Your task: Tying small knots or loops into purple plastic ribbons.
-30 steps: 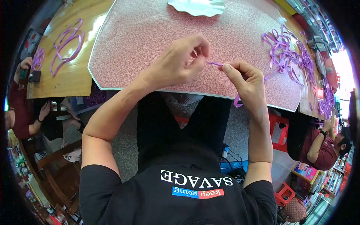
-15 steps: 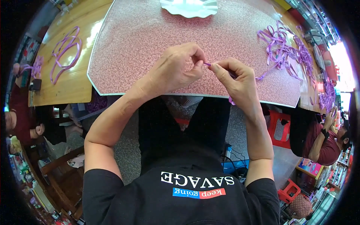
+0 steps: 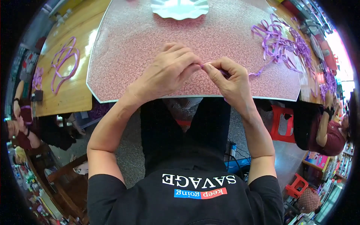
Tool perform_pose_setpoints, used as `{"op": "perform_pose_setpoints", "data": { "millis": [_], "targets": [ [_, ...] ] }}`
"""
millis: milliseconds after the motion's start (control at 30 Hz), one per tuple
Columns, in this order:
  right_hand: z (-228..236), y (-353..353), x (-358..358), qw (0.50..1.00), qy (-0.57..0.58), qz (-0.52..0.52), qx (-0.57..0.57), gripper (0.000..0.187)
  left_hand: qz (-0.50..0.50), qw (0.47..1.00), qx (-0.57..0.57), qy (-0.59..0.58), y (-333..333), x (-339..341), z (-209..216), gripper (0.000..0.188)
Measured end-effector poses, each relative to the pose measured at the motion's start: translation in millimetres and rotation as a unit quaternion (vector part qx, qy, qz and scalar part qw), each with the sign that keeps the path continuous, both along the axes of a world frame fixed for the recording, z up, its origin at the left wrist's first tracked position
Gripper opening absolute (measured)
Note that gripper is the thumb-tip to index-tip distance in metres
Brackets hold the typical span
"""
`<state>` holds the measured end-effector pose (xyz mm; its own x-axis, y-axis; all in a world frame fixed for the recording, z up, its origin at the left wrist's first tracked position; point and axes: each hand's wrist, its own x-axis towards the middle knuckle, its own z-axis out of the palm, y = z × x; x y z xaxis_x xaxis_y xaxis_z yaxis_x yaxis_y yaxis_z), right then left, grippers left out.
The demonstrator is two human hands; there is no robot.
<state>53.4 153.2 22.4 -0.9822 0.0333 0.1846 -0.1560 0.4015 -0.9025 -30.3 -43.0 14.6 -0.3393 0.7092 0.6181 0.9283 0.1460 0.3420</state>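
A short piece of purple ribbon (image 3: pixel 203 66) was pinched between the fingertips of both hands at the near edge of the bench (image 3: pixel 142 41), a pink speckled slab with a pale rim. The left hand (image 3: pixel 170 73) was curled, its thumb and forefinger pressed together on one end of the piece; the right hand (image 3: pixel 228 78) gripped the other end the same way, the knuckles almost touching. A thin purple strand (image 3: pixel 258 72) trailed from under the right hand toward the tangled heap of purple ribbon (image 3: pixel 279 43) lying at the far right of the bench. By the look of it the step in hand was folding or twisting the ribbon end into shape, and the next move would call for small, steady finger work with the pinch kept tight so the fold does not spring open. The only container in view was a white scalloped plate (image 3: pixel 180 7) at the far edge, and nothing could be seen in it. Further left, looped purple ribbons (image 3: pixel 63 63) lay on a wooden table (image 3: pixel 80 93)
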Motion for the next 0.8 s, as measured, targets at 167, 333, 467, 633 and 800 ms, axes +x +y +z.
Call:
{"op": "perform_pose_setpoints", "data": {
  "millis": [167, 333, 467, 633, 800],
  "targets": [
    [4, -7, 2, 0.998, 0.065, 0.024, -0.008, 0.015, 0.007, 0.951, -0.069, -0.302, -25, -7, 1, 0.018],
    [27, -16, 0, 0.977, 0.133, 0.029, -0.163, 0.016, -0.156, 0.822, 0.075, -0.543, -2, 8, 9, 0.043],
    [50, -2, 5, 0.947, 0.190, 0.070, -0.249, 0.022, -0.227, 0.830, 0.009, -0.508, 25, 16, 15, 0.047],
    [49, 75, 9, 0.874, 0.229, -0.036, -0.426, 0.022, -0.105, 0.903, 0.073, -0.410, 21, -15, 16, 0.017],
    [26, 152, 10, 0.846, 0.182, -0.080, -0.494, 0.018, -0.018, 0.917, -0.004, -0.398, -11, -30, 14, 0.021]
  ]
}}
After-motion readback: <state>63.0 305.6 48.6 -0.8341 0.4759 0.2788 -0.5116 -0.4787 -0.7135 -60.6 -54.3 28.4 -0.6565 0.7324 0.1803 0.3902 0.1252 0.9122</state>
